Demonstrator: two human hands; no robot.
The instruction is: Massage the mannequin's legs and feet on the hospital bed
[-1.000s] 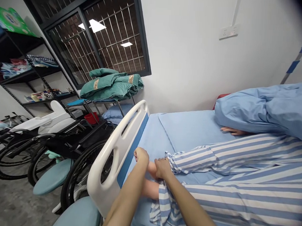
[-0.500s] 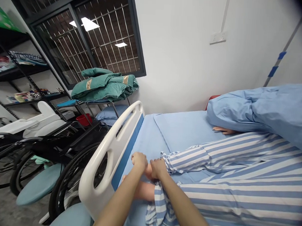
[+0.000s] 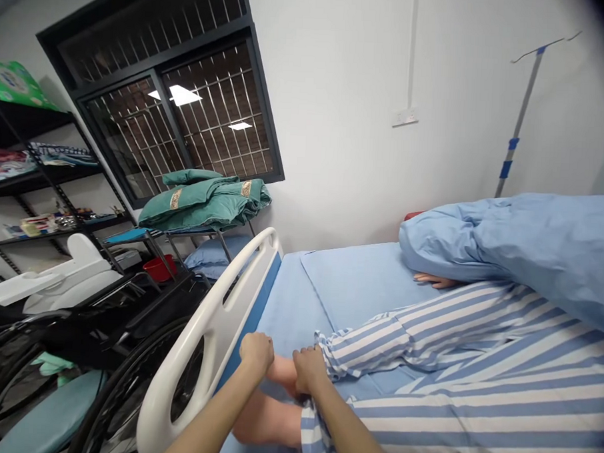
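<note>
The person's forearms run up from 7 and 5 o'clock toward two bare feet on a bed (image 3: 350, 275). The near foot (image 3: 268, 419) lies untouched just below the hands, at 6 o'clock from them. The striped trousers (image 3: 435, 392), blue and white, stretch away toward 3 o'clock, one cuff close to the right wrist.

The far foot is the one being handled, at the centre of the clock, near the bed's end. The left hand (image 3: 256, 353) has its grip closed over the front of the far foot (image 3: 280, 370), fingertips hidden. The right hand (image 3: 310, 370) curls its grip around the far ankle (image 3: 288, 381), just short of the trouser cuff (image 3: 332, 351).

At 9 o'clock, just beside the left hand, rises the white footboard (image 3: 221, 343) with its blue panel. A hand of the lying figure (image 3: 434, 280) shows at 2 o'clock, partly under a blue quilt (image 3: 521, 239).

Beyond the footboard, toward 9 o'clock, are a pale teal stool (image 3: 48, 416) and black wheelchairs (image 3: 163, 310). A red bucket (image 3: 160, 268) sits at 10 o'clock, and folded green bedding (image 3: 207, 206) at 11. Farther back, a barred window (image 3: 212, 109) is at 11, a wall socket (image 3: 405, 117) at 1, and a hooked metal pole (image 3: 521, 116) between 1 and 2.
</note>
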